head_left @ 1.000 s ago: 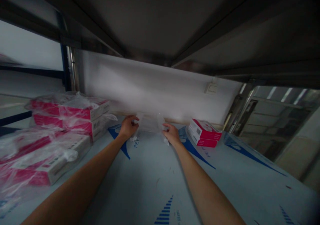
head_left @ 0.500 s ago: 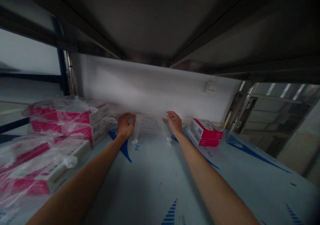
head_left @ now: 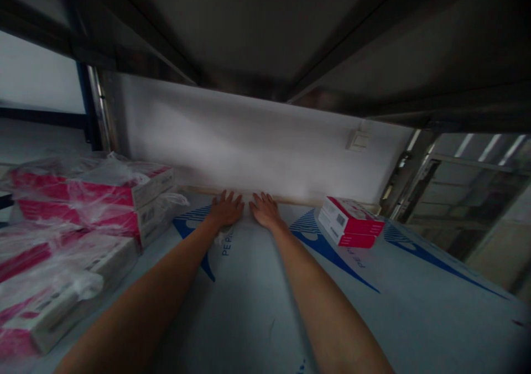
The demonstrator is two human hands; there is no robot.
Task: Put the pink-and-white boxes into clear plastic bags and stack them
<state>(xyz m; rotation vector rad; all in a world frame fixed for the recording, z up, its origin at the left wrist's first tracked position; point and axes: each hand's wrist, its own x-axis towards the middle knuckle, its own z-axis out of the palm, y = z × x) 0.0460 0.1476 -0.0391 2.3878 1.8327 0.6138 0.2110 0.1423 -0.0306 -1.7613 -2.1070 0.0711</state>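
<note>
At the back of the shelf, my left hand lies palm down with its fingers spread toward the wall. Close beside it, my right hand rests the same way, fingers apart. Neither grips anything. A clear plastic bag is only faintly visible by the left wrist; the hands cover much of it, and its full outline is hard to make out. Blue printing marks the pale film-covered shelf surface under both arms.
Pink and white boxes in clear plastic wrap are stacked on the left. Two small pink and white boxes sit one on another to the right. A dark upper shelf hangs low overhead. Behind is a white wall with a switch.
Both hands have come closer together and flattened onto the plastic bag, which was plainly visible between them before. The view has shifted slightly.
</note>
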